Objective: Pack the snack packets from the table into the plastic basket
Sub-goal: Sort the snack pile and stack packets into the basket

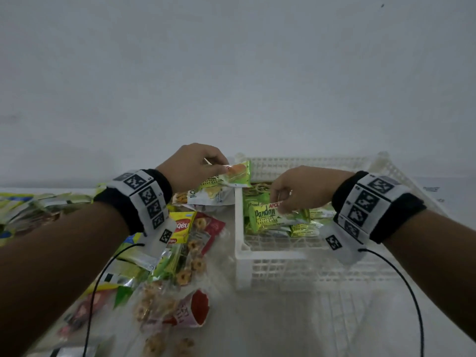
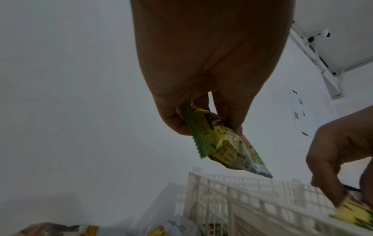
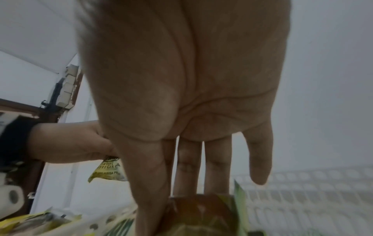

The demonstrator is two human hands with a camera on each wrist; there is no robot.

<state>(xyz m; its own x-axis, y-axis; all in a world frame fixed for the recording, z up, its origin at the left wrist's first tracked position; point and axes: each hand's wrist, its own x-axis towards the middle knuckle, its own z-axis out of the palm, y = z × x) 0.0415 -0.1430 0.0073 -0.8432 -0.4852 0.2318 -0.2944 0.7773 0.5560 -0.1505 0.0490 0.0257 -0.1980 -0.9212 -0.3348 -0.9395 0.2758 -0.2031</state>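
Head cam: white plastic basket [image 1: 304, 264] sits right of the bench pile. My right hand [image 1: 304, 188] pinches a pandan cake packet [image 1: 273, 216] lying crosswise inside it; my left hand [image 1: 192, 167] pinches another packet [image 1: 235, 173] just over the basket's left rim.

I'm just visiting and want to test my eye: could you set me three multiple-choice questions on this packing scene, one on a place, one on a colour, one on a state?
1. Where is the packet that the right hand holds?
A. inside the basket
B. on the floor
C. left of the basket

2. What colour is the basket?
A. red
B. white
C. black

3. What is the left hand doing?
A. resting flat and empty
B. pinching a green cake packet
C. gripping the basket rim

Answers: 1 A, the Pandan packet lies within the basket walls. 2 B, its lattice is white. 3 B, fingers pinch the packet beside the basket's far-left corner.
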